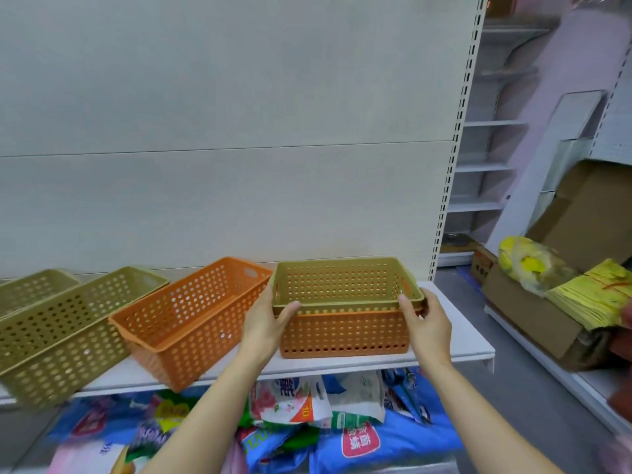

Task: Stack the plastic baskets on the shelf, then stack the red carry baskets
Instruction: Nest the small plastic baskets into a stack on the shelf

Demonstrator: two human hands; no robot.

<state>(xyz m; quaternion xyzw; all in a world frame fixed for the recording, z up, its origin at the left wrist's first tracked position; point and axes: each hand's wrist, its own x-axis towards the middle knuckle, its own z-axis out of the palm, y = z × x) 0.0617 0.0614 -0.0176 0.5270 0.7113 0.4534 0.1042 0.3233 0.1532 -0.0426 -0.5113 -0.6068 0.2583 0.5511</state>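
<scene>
On the shelf (461, 343), at its right end, a green basket (345, 285) sits nested in an orange basket (345, 333), its rim a little proud of the orange rim. The left hand (265, 325) grips the green rim at the near left corner, thumb curled over the top edge. The right hand (427, 323) holds the near right corner the same way, thumb on the rim and fingers round the end.

The step in hand looks like seating this green basket fully. It is best done by pressing down evenly with both hands so the rim stays level; if one corner leads, the tapered walls may bind. Keeping the orange base flat on the shelf stops the pair sliding toward the edge.

To the left stand a loose orange basket (191, 319), a long green basket (65, 333) and another green one (32, 289) behind it, all unstacked. Both near ones overhang the shelf's front edge, so care is wise when reaching for them. No red carry baskets are in view.
</scene>
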